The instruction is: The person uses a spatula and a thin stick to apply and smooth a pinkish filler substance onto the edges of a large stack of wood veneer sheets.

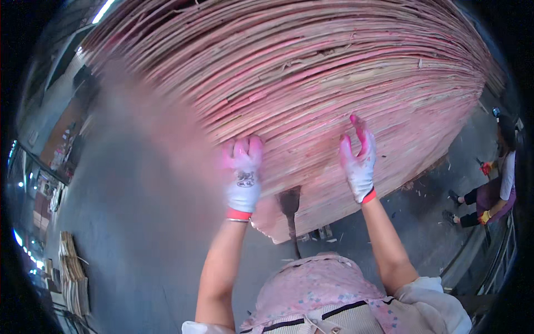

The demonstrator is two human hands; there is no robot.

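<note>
A tall stack of thin, pink-stained wooden sheets [334, 67] fills the upper middle, with wavy, ragged edges. My left hand [240, 170], in a white glove with pink-stained fingers and a red cuff, rests against the stack with its fingers curled onto the sheet edges. To its right my right hand [359, 158], gloved the same way, is raised against the lower layers, thumb and fingers apart. A dark, narrow shape [290, 206] hangs below the stack between my forearms; what it is I cannot tell. A soft blur covers part of the left side of the view.
A co-worker [500, 189] with red-and-yellow gloves is at the right, beside railings [503, 259]. Grey floor [128, 256] lies below and left of the stack. Bundled pale sheets [75, 273] stand at the lower left, and benches with assorted items [58, 150] line the far left.
</note>
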